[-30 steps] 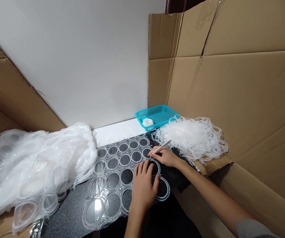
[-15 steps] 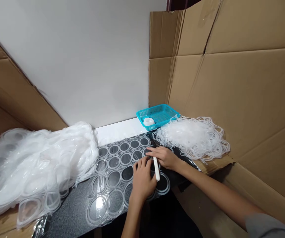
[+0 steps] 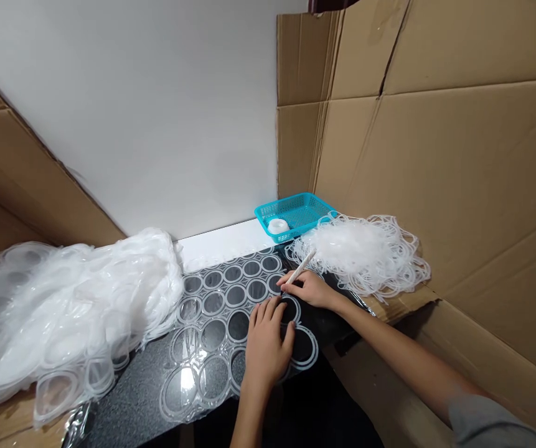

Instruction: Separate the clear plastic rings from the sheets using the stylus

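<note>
A clear plastic sheet of translucent rings (image 3: 201, 356) lies over a dark speckled tabletop (image 3: 125, 398). My left hand (image 3: 268, 339) rests flat on the sheet's right half, fingers spread. Just beyond it, at the sheet's right edge, my right hand (image 3: 313, 290) grips a slim white pen-like stick (image 3: 301, 266). The stick slants up and to the right; its lower tip is hidden by my fingers or too small to make out.
At left is a heaped pile of ring sheets (image 3: 104, 292). A tangle of thin white rings (image 3: 365, 255) lies at right. Behind stands a turquoise basket (image 3: 312, 198) with a white roll-like ring (image 3: 277, 226) inside. Cardboard panels (image 3: 436, 155) flank the work area.
The white stick has swung from pointing down toward me to slanting up and right in my right hand. My left hand stays flat on the sheet, almost unmoved.
</note>
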The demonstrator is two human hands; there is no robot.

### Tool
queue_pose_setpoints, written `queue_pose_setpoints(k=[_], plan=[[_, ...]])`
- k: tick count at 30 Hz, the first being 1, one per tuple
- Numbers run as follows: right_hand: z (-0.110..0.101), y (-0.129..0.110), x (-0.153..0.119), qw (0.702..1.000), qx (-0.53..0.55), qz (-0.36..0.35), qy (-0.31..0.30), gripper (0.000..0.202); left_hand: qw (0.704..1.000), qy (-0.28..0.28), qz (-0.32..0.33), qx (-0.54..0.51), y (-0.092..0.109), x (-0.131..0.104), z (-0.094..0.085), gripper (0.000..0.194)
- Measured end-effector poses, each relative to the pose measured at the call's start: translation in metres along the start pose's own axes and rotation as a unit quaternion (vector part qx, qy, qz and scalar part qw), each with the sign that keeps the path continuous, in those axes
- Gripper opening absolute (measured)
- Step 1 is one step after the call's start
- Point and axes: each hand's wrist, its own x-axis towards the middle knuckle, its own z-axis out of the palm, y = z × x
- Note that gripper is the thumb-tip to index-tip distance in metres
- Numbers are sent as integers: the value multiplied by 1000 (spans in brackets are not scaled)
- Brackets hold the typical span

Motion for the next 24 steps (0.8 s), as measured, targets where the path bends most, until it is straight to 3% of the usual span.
queue_pose_setpoints(k=[16, 24], plan=[[2, 2, -2, 1000, 3, -24, 17, 35, 1000, -17, -4, 13, 3, 2, -2, 37], [1, -1, -3, 998, -29, -51, -3, 32, 1000, -14, 4, 17, 3, 1, -2, 37]])
